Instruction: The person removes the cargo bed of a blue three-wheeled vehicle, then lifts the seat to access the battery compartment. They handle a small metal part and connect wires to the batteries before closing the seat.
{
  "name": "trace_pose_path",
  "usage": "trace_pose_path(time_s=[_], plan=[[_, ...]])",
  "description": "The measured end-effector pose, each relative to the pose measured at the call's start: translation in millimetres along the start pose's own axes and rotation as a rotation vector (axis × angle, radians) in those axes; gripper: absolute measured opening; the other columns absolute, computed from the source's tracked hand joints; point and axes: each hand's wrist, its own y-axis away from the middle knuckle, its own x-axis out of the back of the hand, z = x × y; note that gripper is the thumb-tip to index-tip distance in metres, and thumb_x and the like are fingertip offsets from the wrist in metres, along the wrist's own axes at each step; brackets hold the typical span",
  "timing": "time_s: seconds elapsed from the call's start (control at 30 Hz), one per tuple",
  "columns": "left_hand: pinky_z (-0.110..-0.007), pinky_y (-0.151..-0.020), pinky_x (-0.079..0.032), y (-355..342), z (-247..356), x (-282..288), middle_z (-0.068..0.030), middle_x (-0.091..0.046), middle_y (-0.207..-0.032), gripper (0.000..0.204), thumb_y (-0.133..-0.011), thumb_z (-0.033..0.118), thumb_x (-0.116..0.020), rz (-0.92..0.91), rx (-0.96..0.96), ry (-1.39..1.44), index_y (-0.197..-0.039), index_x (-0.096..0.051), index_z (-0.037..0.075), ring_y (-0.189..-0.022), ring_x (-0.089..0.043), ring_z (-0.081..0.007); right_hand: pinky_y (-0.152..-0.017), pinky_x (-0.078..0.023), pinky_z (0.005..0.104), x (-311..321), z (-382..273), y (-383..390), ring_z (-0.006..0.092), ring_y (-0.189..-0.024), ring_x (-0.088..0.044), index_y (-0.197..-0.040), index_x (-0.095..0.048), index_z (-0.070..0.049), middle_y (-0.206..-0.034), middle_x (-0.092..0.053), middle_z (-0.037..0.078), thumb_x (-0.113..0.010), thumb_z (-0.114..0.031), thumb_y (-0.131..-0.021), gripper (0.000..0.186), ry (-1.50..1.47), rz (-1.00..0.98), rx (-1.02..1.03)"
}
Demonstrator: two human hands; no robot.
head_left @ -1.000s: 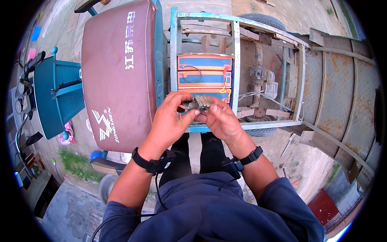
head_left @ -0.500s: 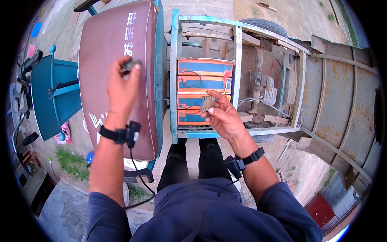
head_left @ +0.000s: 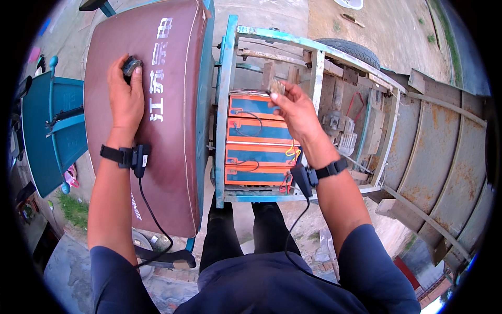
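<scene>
My left hand (head_left: pixel 125 102) rests over the brown padded seat (head_left: pixel 162 157), fingers closed round a small dark, greyish lump (head_left: pixel 132 65) whose kind I cannot make out. My right hand (head_left: pixel 297 112) is above the open blue metal frame (head_left: pixel 316 78), pinching a small flat grey-brown piece (head_left: pixel 276 87) between thumb and fingers. Below that hand, several blue-and-orange batteries (head_left: pixel 256 129) sit side by side in the frame, with black leads and a yellow wire (head_left: pixel 293 150) on top.
A motor-like metal unit (head_left: pixel 340 128) sits in the frame's right section, with a tyre (head_left: pixel 349 51) behind. The rusty cargo bed (head_left: pixel 434 136) is at the right. Blue panels (head_left: pixel 57 125) and handlebar parts stand at the far left.
My left hand has moved left and up across the seat with the dark lump. My right hand has risen toward the far end of the batteries, still pinching the flat piece. The view has shifted.
</scene>
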Motion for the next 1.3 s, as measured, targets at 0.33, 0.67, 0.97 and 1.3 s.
trace_pose_path(time_s=[0.33, 0.67, 0.97, 1.3], plan=[[-0.038, -0.108, -0.037, -1.9, -1.4, -6.7, -0.0182, -0.053, -0.131, 0.035, -0.099, 0.012, -0.054, -0.012, -0.017, 0.005, -0.131, -0.049, -0.001, -0.124, -0.050, -0.0320, -0.091, -0.049, 0.0417, -14.0, -18.0, -178.0, 0.0327, -0.104, -0.057, -0.114, -0.071, -0.014, -0.111, -0.061, 0.017, -0.084, -0.034, -0.071, 0.049, 1.164, 0.291, 0.612], [-0.038, -0.110, -0.036, -0.1, -7.4, -11.2, -0.0166, -0.051, -0.136, 0.036, -0.099, 0.010, -0.053, -0.013, 0.011, 0.025, -0.133, -0.048, 0.001, -0.127, -0.049, -0.0300, -0.100, -0.043, 0.0413, -17.0, -8.3, -241.3, 0.0301, -0.116, -0.052, -0.116, -0.072, -0.024, -0.119, -0.061, 0.009, -0.083, -0.037, -0.072, 0.047, 1.385, 0.273, 0.572], [-0.038, -0.109, -0.036, -1.2, -6.4, -10.0, -0.0166, -0.051, -0.136, 0.036, -0.100, 0.012, -0.052, -0.017, 0.014, 0.010, -0.134, -0.049, 0.001, -0.127, -0.049, -0.0297, -0.091, -0.050, 0.0388, -11.5, -19.2, -249.1, 0.0286, -0.102, -0.062, -0.120, -0.069, -0.021, -0.115, -0.062, 0.009, -0.079, -0.039, -0.078, 0.047, 1.424, 0.118, 0.577], [-0.038, -0.109, -0.036, -1.5, -4.1, -9.3, -0.0164, -0.052, -0.136, 0.036, -0.100, 0.011, -0.052, -0.023, 0.032, 0.026, -0.134, -0.049, 0.001, -0.126, -0.049, -0.0295, -0.084, -0.050, 0.0401, -13.4, -24.9, -261.6, 0.0265, -0.100, -0.062, -0.120, -0.070, -0.022, -0.106, -0.065, 0.006, -0.073, -0.053, -0.077, 0.053, 1.673, 0.088, 0.622]])
